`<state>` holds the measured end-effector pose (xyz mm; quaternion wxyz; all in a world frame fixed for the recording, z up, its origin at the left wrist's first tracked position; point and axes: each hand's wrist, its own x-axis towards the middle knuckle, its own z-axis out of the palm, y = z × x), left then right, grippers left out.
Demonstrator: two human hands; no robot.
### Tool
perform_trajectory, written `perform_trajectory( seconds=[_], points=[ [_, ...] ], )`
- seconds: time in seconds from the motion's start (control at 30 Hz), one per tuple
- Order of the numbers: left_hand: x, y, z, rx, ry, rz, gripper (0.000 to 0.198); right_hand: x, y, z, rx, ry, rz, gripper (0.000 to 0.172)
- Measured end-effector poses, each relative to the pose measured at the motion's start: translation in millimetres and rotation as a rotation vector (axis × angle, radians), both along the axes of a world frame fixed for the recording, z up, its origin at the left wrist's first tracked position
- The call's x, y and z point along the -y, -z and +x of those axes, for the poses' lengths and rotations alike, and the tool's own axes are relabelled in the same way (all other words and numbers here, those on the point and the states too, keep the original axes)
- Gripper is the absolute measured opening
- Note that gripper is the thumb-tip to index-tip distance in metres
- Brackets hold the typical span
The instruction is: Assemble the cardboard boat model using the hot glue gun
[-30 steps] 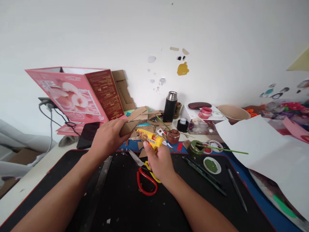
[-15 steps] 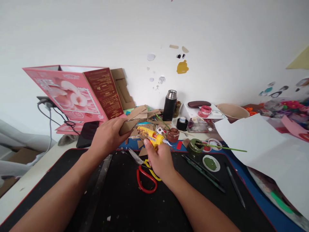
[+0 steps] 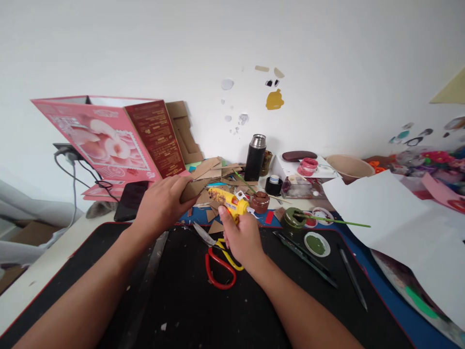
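Note:
My left hand (image 3: 162, 201) is closed on a piece of brown cardboard (image 3: 193, 189), whose free end points right. A yellow hot glue gun (image 3: 228, 200) with brown stains is gripped in my right hand (image 3: 242, 237), its stained front end pointing left toward the cardboard. A small gap shows between the glue gun and the cardboard. Below my right hand lie scissors (image 3: 220, 271) with red and yellow handles, resting on the black mat (image 3: 203, 317). Behind both hands is a heap of cardboard scraps (image 3: 208, 167).
A pink printed box (image 3: 109, 140) stands at the left, with a phone (image 3: 131, 199) before it. A black thermos (image 3: 255, 157) stands behind the paint jars (image 3: 260, 201). Pens (image 3: 307, 259) and a green paint lid (image 3: 317, 244) lie right. White paper sheets (image 3: 385, 208) cover the far right.
My right hand has moved the glue gun slightly right, away from the cardboard. My left hand keeps its hold on the cardboard, almost still.

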<state>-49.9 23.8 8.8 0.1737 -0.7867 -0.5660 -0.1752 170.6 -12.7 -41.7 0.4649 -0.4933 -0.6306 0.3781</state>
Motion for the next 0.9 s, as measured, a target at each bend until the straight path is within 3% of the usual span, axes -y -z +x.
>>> perform_trajectory(
  seconds=[0.9],
  points=[
    [-0.5,-0.7,-0.8,-0.034,-0.001,0.004,0.032,0.2,0.4,0.2,-0.016,0.014,-0.025,0.061]
  ],
)
